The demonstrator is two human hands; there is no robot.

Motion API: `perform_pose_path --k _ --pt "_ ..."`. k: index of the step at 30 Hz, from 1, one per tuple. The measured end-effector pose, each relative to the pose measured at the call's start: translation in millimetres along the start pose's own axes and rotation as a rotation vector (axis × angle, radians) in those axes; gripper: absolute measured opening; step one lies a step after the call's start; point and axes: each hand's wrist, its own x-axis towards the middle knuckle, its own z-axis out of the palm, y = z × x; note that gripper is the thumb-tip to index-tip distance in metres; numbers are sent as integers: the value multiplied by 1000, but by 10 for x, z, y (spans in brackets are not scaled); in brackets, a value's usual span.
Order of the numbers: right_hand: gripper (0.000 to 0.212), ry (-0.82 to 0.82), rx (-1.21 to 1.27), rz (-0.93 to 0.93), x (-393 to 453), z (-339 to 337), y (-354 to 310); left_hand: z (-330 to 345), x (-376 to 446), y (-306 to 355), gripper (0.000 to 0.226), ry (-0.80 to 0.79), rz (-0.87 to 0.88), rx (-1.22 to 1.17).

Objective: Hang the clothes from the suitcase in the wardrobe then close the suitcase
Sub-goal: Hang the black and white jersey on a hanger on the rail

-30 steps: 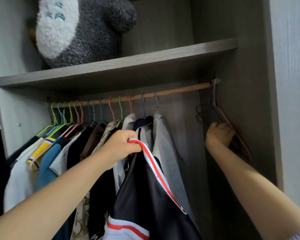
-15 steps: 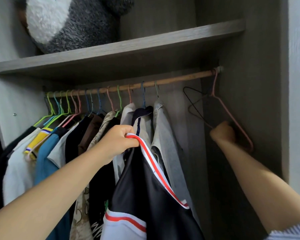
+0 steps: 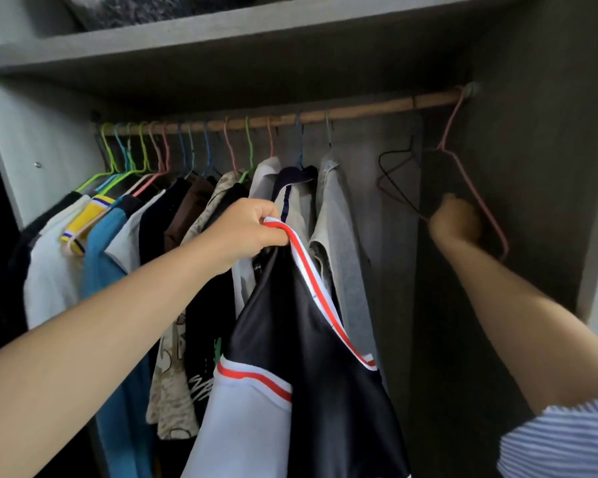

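A: The silky jacket (image 3: 311,357) is black, with a white sleeve and a collar band striped white, red, white.

B: And the wire hanger (image 3: 477,201) at the far right end of the tan wooden rail (image 3: 359,110)?

A: Pink. The thin wire hanger (image 3: 394,174) beside it is black.

B: The hanging row?

A: A white tee (image 3: 49,277), a yellow collar trim (image 3: 90,215) edged navy and white, a blue top (image 3: 107,263), a brown garment (image 3: 187,208), a beige patterned shirt (image 3: 173,391) and a pale grey shirt (image 3: 342,243). The hooks run green, blue and pink. The short sleeve (image 3: 560,439) has blue-and-white stripes; the wardrobe shelf (image 3: 256,25) is grey woodgrain.

Left hand (image 3: 247,227) clenched; right hand (image 3: 454,220) blurred.
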Motion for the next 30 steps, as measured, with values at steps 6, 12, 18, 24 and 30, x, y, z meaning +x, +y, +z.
perform_pose_path --k 6,12,18,24,30 --pt "30 52 -217 -305 -174 -12 -57 66 -10 -90 42 -5 -13 19" --pt "28 14 227 -202 -128 -284 -348 33 45 -75 40 -10 -24 33" --pt "33 48 480 -167 -358 -522 -400 -40 -11 -150 29 62 -36 42" --pt "35 49 906 -22 -1055 -329 -82 -134 -128 -196 30 83 -21 2" --pt "33 -168 1187 140 -1517 -123 191 -154 -224 -209 25 80 -13 -29"
